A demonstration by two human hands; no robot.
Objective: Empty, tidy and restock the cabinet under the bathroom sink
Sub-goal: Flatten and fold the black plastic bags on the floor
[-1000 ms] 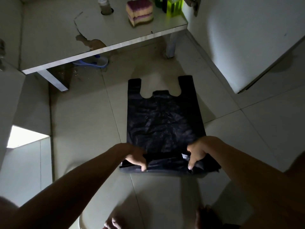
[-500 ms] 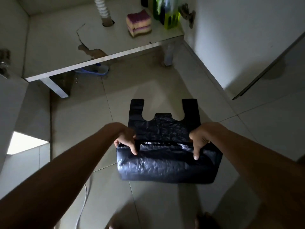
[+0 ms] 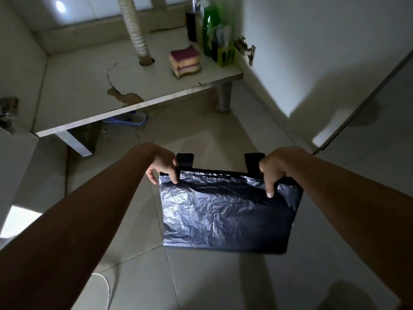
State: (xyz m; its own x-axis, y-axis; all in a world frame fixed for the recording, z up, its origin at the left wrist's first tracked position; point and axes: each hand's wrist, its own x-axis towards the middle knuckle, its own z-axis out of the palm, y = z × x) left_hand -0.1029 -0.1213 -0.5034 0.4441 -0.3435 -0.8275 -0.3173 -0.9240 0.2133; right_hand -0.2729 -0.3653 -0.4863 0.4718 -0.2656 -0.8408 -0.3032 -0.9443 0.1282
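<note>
A black plastic bag (image 3: pixel 225 211) lies on the tiled floor, its bottom half folded up over its top so only the two handle tips stick out beyond the fold. My left hand (image 3: pixel 162 165) pinches the folded edge at its left end. My right hand (image 3: pixel 271 171) pinches the same edge at its right end, one finger stretched down onto the plastic. Beyond the bag stands the open cabinet, its floor panel (image 3: pixel 93 86) holding a stack of pink and yellow sponges (image 3: pixel 185 60) and green bottles (image 3: pixel 215 32) at the back right.
A ribbed drain hose (image 3: pixel 134 30) runs down through the cabinet floor, which has a peeled, stained patch (image 3: pixel 125 97). The open cabinet door (image 3: pixel 301 52) stands at the right with its hinge (image 3: pixel 245 50). A blue slipper (image 3: pixel 127 119) lies under the cabinet. A white cord (image 3: pixel 105 285) crosses the floor near me.
Both hands have carried the bag's bottom edge away from me, up over the bag to its handles, folding it in half. The view has tilted up into the cabinet.
</note>
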